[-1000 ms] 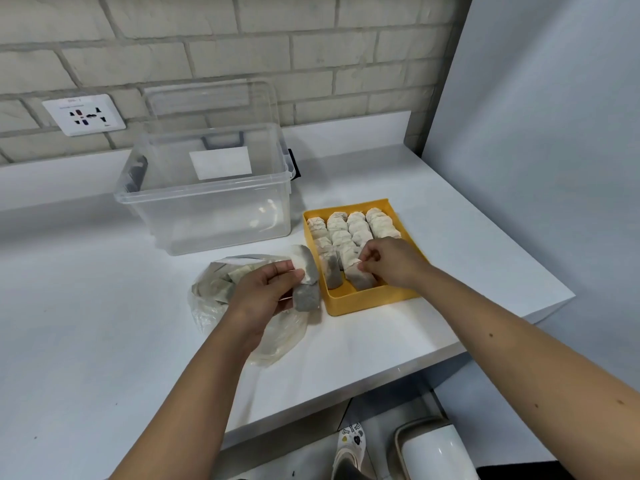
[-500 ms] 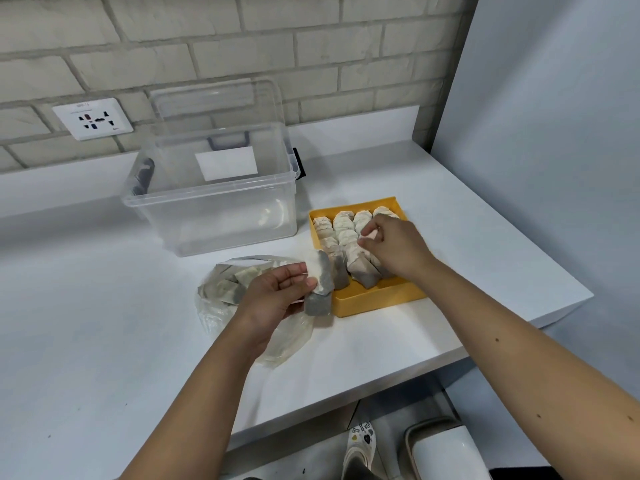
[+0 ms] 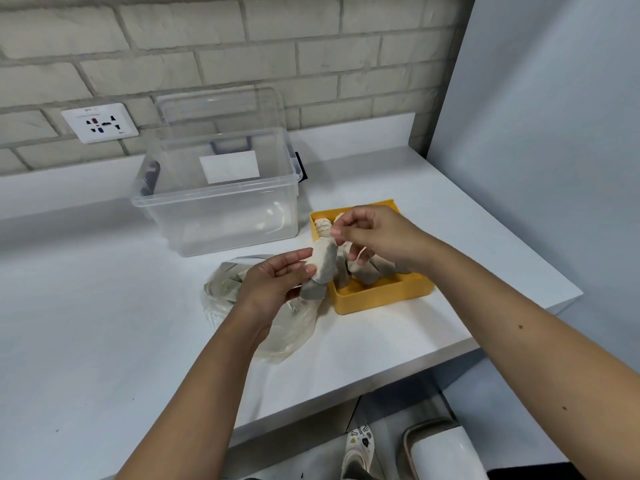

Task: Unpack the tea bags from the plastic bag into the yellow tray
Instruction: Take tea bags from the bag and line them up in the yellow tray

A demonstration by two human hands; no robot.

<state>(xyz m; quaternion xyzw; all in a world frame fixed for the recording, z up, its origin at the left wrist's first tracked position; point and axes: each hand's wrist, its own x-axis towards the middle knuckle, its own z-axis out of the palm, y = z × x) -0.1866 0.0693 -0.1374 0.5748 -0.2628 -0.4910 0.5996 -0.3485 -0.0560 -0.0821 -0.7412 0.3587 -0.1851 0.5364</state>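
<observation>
Tray (image 3: 377,301) matt yellow plastic; bag (image 3: 294,337) thin, clear, crinkled plastic; box (image 3: 221,216) glossy clear plastic; table (image 3: 104,323) smooth matt white.

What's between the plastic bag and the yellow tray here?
Head view: the left hand holds tea bags in that gap, by the near left corner of the yellow tray, with the plastic bag under the hand.

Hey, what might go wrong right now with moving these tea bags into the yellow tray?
1. The left hand holds two tea bags at once at the yellow tray edge. The lower one hangs outside it and may slip onto the table.
2. The right hand hovers low over leaning bags in the tray and might knock them over.
</observation>
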